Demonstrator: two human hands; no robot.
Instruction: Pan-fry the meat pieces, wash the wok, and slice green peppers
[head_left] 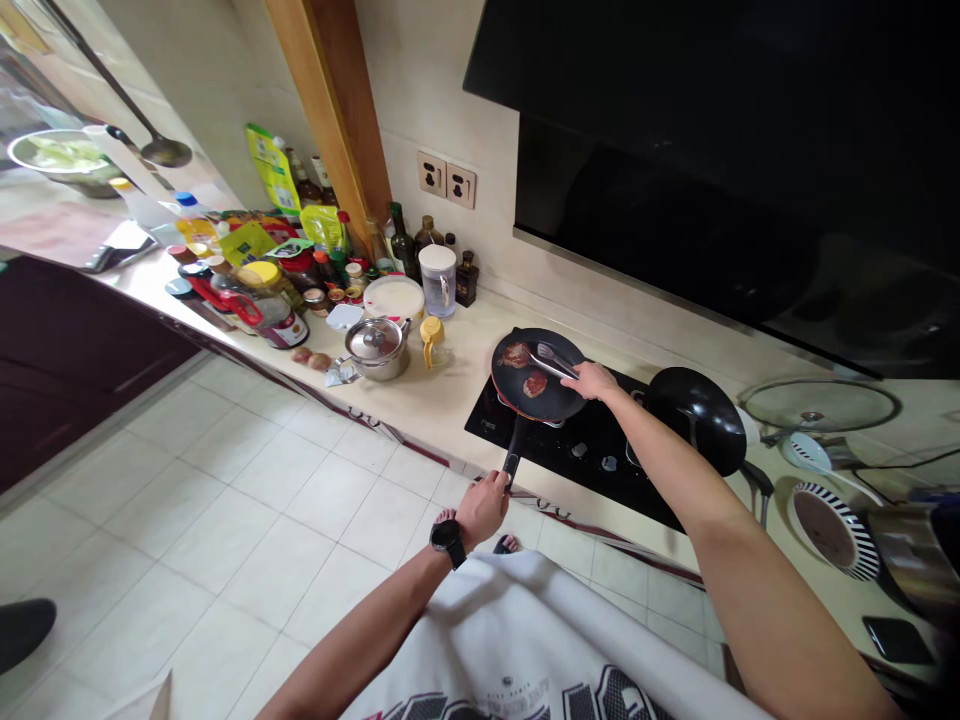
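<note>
My left hand (pixel 484 508), below a black watch, is wrapped round the handle of a black frying pan (pixel 555 402). The pan rests on the left side of the black gas stove (pixel 487 415). Two browned pieces of meat lie in it, one piece (pixel 534 384) near the middle and another piece (pixel 515 355) toward the far left. Metal tongs (pixel 553 364) are gripped in my right hand (pixel 591 381) over the pan. Their tips are close to the far piece; whether they pinch it I cannot tell.
Right of the pan sits a black wok (pixel 697 415), with a glass lid (pixel 821 404) behind it. A steel pot (pixel 379 348), a yellow-topped jug (pixel 433 345) and several bottles and jars crowd the counter leftward. A dark range hood (pixel 675 240) overhangs the stove. A striped plate (pixel 870 545) lies right.
</note>
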